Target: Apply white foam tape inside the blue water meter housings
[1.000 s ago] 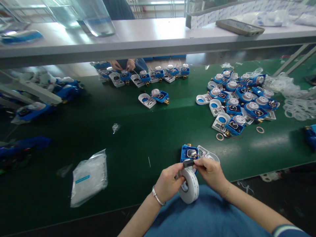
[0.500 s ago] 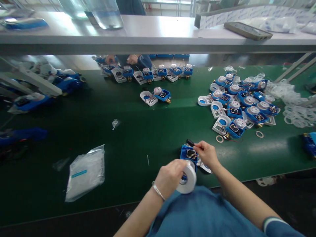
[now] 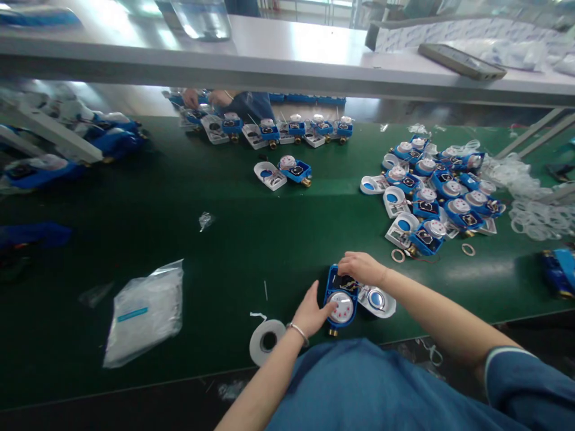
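Note:
A blue water meter (image 3: 341,306) with a round white dial lies in front of me, its brass end towards me. My left hand (image 3: 311,312) grips its left side, thumb on the dial and fingers stretched along the housing. Curled over the meter's far end is my right hand (image 3: 363,267), its fingertips at a small black part (image 3: 338,280) in the open compartment; the fingers partly hide it. The white cover (image 3: 378,300) lies open to the right of the meter. Beside my left forearm rests a roll of white tape (image 3: 257,346) with a loose end.
Several meters with open covers are piled at the right (image 3: 426,202), near white rings (image 3: 541,218). Another open meter (image 3: 294,170) lies farther back. A plastic bag (image 3: 150,317) lies at left. A shelf (image 3: 287,75) spans the bench; a co-worker's hands (image 3: 220,97) are beyond.
The tape roll has left my left hand and lies on the bench. That hand has moved onto the meter. My right hand has lowered the black part into the compartment.

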`<state>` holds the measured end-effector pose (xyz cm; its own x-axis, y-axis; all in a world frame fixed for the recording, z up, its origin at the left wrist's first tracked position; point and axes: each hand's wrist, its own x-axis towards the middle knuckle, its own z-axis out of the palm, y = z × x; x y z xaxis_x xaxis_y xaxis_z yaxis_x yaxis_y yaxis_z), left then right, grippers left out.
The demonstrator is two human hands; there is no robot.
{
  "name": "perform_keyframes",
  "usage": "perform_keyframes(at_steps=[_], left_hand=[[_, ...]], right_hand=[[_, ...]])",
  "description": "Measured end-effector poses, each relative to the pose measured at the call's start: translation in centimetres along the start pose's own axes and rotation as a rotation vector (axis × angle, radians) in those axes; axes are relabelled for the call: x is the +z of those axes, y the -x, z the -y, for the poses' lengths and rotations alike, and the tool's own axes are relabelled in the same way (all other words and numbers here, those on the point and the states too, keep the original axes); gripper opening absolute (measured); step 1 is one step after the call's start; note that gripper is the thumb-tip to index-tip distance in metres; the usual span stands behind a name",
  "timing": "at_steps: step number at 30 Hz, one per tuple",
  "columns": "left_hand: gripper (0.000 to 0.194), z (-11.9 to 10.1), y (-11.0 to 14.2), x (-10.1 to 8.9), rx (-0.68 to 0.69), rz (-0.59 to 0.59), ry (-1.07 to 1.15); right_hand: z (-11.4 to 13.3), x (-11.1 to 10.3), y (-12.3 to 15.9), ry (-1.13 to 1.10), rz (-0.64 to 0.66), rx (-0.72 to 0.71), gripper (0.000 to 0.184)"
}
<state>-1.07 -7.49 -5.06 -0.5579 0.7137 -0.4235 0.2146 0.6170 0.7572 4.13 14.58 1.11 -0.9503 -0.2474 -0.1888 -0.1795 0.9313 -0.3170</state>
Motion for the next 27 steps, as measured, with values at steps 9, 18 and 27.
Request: perform_keyframes(at_steps=[9,18,27], left_hand=[[0.070,-0.4,-1.0,1.5,0.083,0.121,0.295],[0.068,-0.6,-1.1,1.5,0.078,0.099,0.363],[0.064,-0.7,-1.5,1.2,0.109,0.120,0.329]], right_hand=[[0.1,0.9,-2.6,0.115,0.163,-0.070,0.018],[1.4,1.7,-4.4,0.202,0.213,-0.100,0.018],[3.9,0.5,-2.1,0.131,0.024,-0.022,0.022]])
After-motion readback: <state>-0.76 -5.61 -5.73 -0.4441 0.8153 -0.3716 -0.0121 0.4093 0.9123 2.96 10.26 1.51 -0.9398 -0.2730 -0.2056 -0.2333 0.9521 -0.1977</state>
